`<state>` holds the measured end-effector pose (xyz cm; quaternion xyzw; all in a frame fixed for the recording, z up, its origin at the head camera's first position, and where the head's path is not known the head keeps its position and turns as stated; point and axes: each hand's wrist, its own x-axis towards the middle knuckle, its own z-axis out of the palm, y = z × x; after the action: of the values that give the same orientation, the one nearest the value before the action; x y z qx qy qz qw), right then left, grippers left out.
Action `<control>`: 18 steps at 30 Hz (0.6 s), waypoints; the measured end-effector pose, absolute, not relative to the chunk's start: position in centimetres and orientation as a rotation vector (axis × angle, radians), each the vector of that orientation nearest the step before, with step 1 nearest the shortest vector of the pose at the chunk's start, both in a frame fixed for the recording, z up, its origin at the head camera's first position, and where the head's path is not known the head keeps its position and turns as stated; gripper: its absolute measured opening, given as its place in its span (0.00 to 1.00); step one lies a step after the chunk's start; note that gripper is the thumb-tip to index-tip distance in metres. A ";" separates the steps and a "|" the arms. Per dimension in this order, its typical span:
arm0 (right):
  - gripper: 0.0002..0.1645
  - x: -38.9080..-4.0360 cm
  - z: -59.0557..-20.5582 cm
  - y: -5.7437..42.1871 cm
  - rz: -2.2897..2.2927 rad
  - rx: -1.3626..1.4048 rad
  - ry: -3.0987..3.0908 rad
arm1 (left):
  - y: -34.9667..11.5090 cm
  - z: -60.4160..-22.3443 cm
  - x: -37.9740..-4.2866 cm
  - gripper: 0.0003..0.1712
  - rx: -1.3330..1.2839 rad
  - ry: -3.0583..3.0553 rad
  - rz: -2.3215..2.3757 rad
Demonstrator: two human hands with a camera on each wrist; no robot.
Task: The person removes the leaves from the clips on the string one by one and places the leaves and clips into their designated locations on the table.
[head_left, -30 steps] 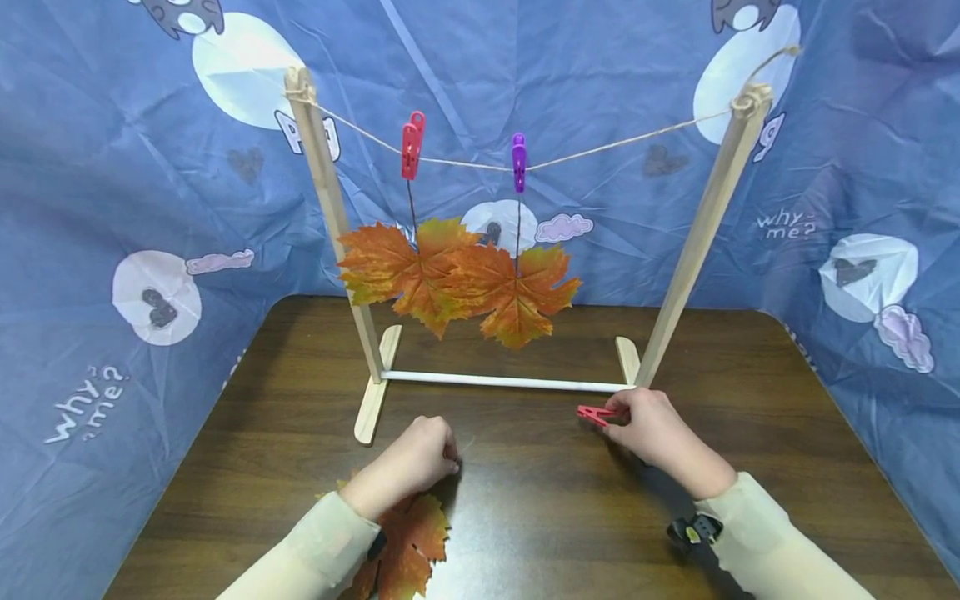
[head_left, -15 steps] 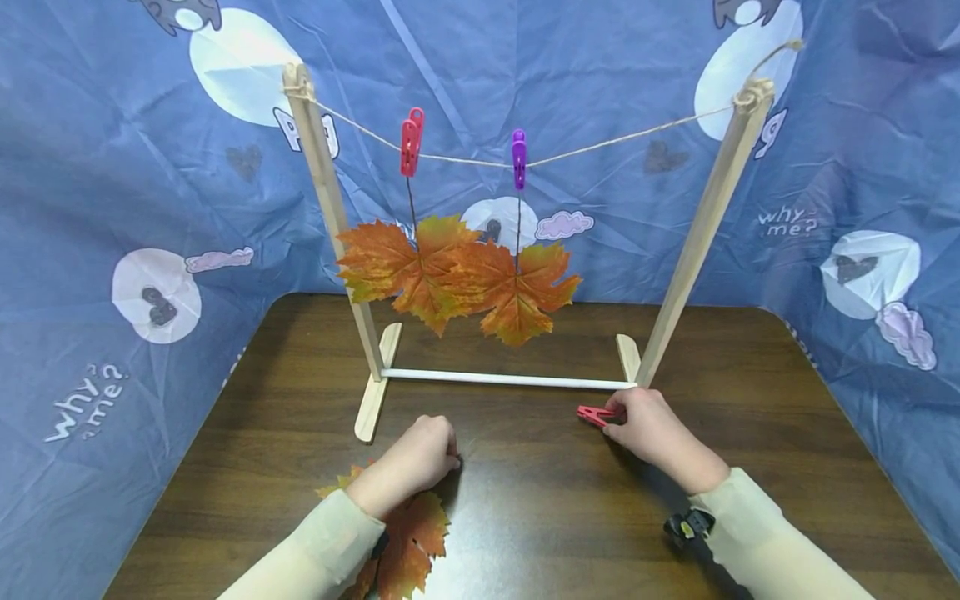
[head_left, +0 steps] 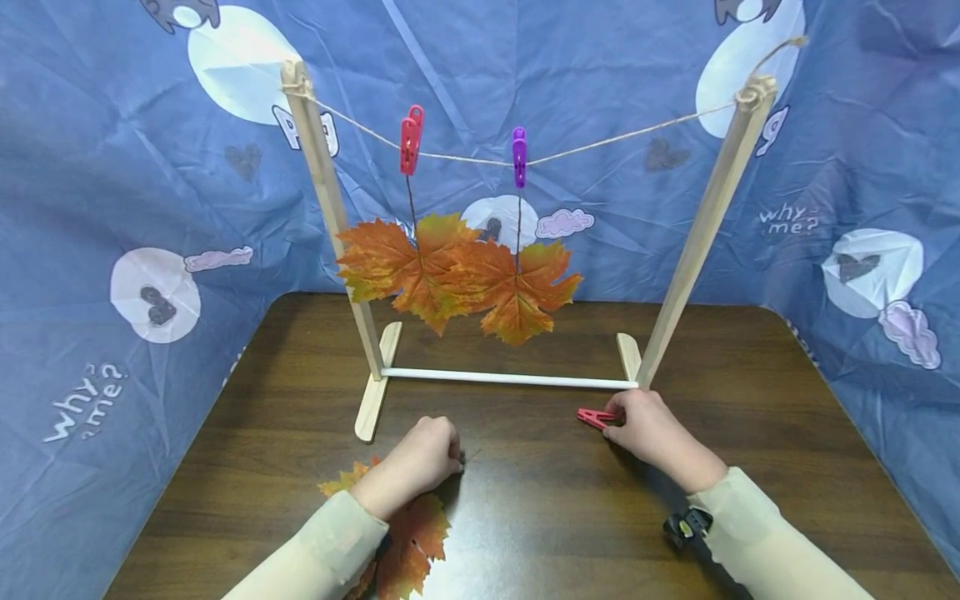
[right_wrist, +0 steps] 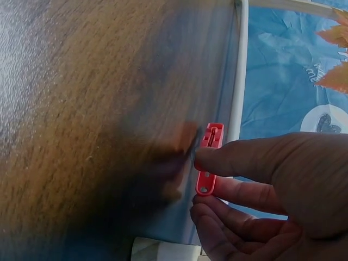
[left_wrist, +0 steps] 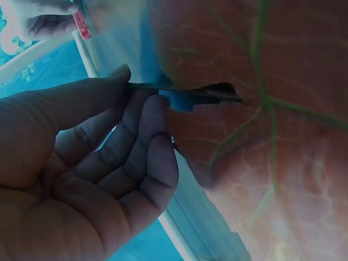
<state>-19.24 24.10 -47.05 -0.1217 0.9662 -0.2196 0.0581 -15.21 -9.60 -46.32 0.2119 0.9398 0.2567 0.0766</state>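
Note:
My left hand (head_left: 420, 458) is low on the left, its thumb and forefinger pinching the thin dark stem (left_wrist: 185, 92) of an orange maple leaf (head_left: 414, 542). The leaf lies under that wrist, partly hidden by the sleeve; its veined surface fills the right of the left wrist view. Near the foot of the right post, my right hand (head_left: 648, 433) pinches a red clothespin (head_left: 595, 417) between thumb and fingers, just above the table. In the right wrist view the clothespin (right_wrist: 209, 157) stands lengthwise with the thumb across its middle.
A wooden frame with a left post (head_left: 324, 192), a right post (head_left: 705, 225) and a white crossbar (head_left: 510, 379) stands on the table (head_left: 525, 517). From its string (head_left: 622, 142), a red clothespin (head_left: 410, 146) and a purple clothespin (head_left: 519, 157) hold two leaves (head_left: 517, 292).
The left hand has shifted very slightly right, and a thin stem end now shows past its fingertips. The right hand keeps its hold on the red clothespin, nearly still.

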 end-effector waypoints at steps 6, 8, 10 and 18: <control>0.10 -19.2 -47.3 24.2 -0.654 -0.355 2.908 | -9.6 -46.5 -15.3 0.19 0.613 2.791 0.766; 0.10 -19.2 -47.4 24.3 -0.648 -0.350 2.904 | -9.6 -46.5 -15.3 0.19 0.601 2.782 0.761; 0.10 -19.1 -47.4 24.4 -0.645 -0.351 2.902 | -9.6 -46.6 -15.3 0.19 0.594 2.778 0.755; 0.12 -19.0 -47.3 24.4 -0.647 -0.344 2.893 | -9.7 -46.6 -15.2 0.19 0.599 2.791 0.744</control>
<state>-19.03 24.36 -47.32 -0.1149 0.9664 -0.2160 0.0783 -15.16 -9.72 -46.64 0.2020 0.9419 0.2509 0.0956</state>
